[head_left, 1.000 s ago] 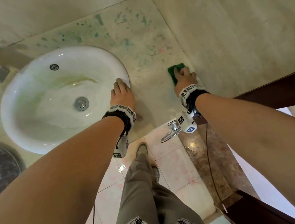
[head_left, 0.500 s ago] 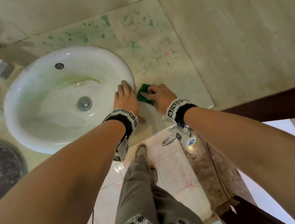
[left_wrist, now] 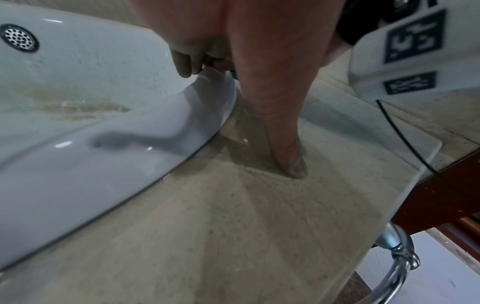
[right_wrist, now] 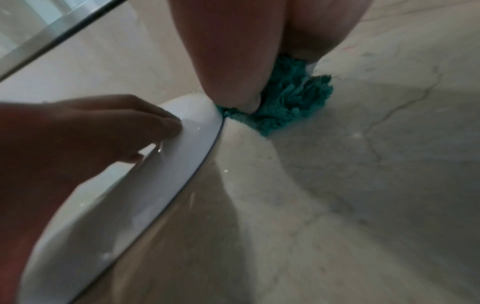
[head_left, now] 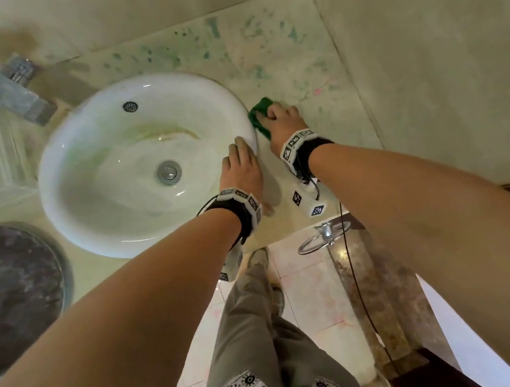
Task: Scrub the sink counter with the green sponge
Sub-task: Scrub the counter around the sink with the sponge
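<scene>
The green sponge [head_left: 258, 116] lies on the beige sink counter [head_left: 329, 126], tight against the right rim of the white sink [head_left: 102, 192]. My right hand [head_left: 278, 118] grips it, fingers curled over its top. In the right wrist view the thumb [right_wrist: 228, 72] presses the sponge [right_wrist: 288, 102] beside the sink rim [right_wrist: 179, 156]. My left hand [head_left: 241, 163] rests flat on the rim just in front of the sponge. From the left wrist view its thumb [left_wrist: 291, 162] touches the counter [left_wrist: 233, 226] and its fingers [left_wrist: 184, 61] lie over the rim.
Green stains [head_left: 213, 44] speckle the counter behind the sink. A grey faucet [head_left: 6, 92] sticks out at the back left, and a dark round object [head_left: 12, 294] sits at the left. The wall [head_left: 423, 60] bounds the counter on the right. A chrome towel ring [head_left: 320, 240] hangs below the front edge.
My right hand swept the sponge from the right wall leftward to the sink rim, then farther back along the rim. The left hand stayed on the rim.
</scene>
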Tool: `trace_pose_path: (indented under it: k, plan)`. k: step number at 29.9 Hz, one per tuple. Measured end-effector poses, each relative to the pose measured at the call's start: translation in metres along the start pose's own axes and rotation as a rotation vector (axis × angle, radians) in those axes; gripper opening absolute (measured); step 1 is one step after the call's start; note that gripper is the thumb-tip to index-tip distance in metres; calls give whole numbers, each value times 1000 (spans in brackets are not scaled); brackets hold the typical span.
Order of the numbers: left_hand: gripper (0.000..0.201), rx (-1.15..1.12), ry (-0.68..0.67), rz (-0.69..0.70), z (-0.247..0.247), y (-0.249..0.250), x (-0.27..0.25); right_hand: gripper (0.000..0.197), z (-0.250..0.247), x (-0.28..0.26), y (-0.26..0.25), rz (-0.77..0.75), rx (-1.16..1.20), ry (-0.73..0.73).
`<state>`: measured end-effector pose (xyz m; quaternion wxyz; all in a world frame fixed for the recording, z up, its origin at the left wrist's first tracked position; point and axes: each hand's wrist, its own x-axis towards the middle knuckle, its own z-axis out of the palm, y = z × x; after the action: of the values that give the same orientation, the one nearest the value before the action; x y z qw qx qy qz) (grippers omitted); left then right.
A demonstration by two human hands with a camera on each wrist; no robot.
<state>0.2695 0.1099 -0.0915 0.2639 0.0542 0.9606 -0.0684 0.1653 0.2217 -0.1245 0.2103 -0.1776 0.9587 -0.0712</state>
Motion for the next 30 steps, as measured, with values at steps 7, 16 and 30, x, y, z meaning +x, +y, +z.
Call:
trace_pose_path:
  k: [7,16,30]
  plan:
    - [135,-4,37,-53,-1,5,-1,69,12,-44,-3,-97,-80,-48]
    - [135,-12,1,-83,-8,12,1,61,30,-97,25,-269,-115,-88]
    - [140,-119,27,-17,-41,-24,51,63,16,-81,85,217,167,64]
